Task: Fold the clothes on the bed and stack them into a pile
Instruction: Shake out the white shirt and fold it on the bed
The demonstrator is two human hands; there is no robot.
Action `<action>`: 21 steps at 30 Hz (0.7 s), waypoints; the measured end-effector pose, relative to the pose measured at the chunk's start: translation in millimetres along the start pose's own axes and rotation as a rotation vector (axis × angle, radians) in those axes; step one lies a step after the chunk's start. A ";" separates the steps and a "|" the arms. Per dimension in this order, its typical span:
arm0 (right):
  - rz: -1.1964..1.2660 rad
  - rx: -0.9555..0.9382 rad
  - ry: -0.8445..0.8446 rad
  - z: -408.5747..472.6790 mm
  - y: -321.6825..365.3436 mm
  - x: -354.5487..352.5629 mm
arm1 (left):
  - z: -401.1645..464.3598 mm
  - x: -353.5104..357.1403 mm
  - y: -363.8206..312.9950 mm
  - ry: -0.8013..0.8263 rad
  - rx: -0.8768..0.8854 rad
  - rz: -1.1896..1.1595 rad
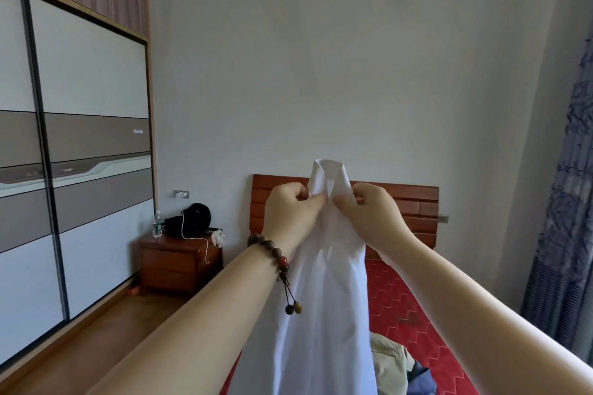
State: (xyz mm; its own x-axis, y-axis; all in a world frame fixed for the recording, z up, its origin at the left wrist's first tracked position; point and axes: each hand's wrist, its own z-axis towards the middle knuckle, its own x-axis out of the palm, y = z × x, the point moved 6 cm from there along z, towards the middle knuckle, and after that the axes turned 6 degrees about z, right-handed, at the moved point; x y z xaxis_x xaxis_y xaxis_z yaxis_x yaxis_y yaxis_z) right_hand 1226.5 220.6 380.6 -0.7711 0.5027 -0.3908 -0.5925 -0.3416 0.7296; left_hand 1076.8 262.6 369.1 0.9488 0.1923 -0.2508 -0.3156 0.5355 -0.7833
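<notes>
— How far along is the folding, would you say?

— Early, I judge. The white shirt (324, 266) hangs in the air over the bed (401, 298), unfolded, held up by its collar end. The left hand (288, 212) pinches the cloth just beside the collar, fingers curled; the right hand (373, 212) pinches the other side, the two hands nearly touching.

— Any finished pile?

— None that shows. At the bottom edge, right of the shirt, a pale beige garment (388, 359) and a blue one (420, 378) lie rumpled on the red bedcover, so at least those are left to fold.

— What can't you make out?

— The shirt's lower part runs off the frame, and it hides the near middle of the bed. Whether more clothes or a stack lie there, I cannot tell. The blue garment is cut off by the right forearm. Whether the fingers work a button near the collar or only grip the cloth is too small to say
</notes>
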 end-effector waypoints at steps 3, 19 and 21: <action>0.324 0.134 0.157 -7.8 -0.8 11.3 | -5.3 8.5 -1.2 0.128 0.001 -0.067; -0.361 -0.332 0.282 16.9 22.8 -39.7 | 0.1 7.1 12.7 0.325 0.101 0.034; -0.399 -0.436 0.426 17.8 33.0 -37.5 | -3.4 12.6 7.0 0.376 0.155 0.042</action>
State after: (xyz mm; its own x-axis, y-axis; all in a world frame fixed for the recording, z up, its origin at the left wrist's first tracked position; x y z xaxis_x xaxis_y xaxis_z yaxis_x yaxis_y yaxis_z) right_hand 1240.0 204.6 429.3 -0.4479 0.3331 -0.8297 -0.8183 -0.5267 0.2302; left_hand 1086.5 266.0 358.6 0.8659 -0.0818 -0.4935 -0.3258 0.6564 -0.6804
